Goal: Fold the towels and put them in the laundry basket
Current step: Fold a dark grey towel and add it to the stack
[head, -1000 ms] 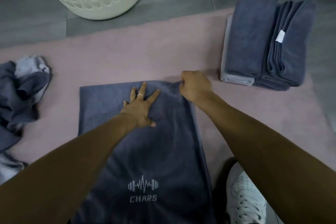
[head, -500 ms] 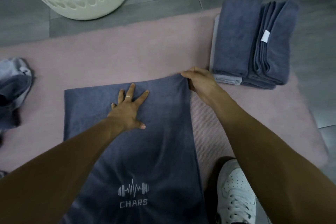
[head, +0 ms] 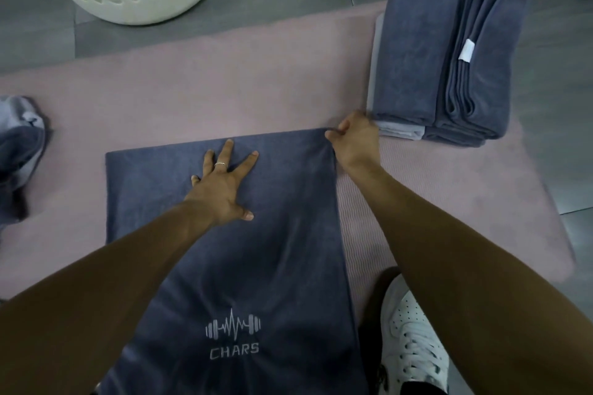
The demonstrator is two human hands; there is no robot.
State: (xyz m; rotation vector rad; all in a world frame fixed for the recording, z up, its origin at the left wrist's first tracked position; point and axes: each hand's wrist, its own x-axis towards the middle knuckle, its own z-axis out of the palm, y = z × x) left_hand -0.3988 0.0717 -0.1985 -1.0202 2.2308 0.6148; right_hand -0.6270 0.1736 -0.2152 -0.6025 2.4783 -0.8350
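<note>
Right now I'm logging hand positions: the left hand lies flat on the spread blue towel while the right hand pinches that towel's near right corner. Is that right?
Not quite. The head view shows the right hand with its grip on the far right corner of the spread blue towel, next to the stack of folded towels, not the near one. The left hand does lie flat on it.
</note>
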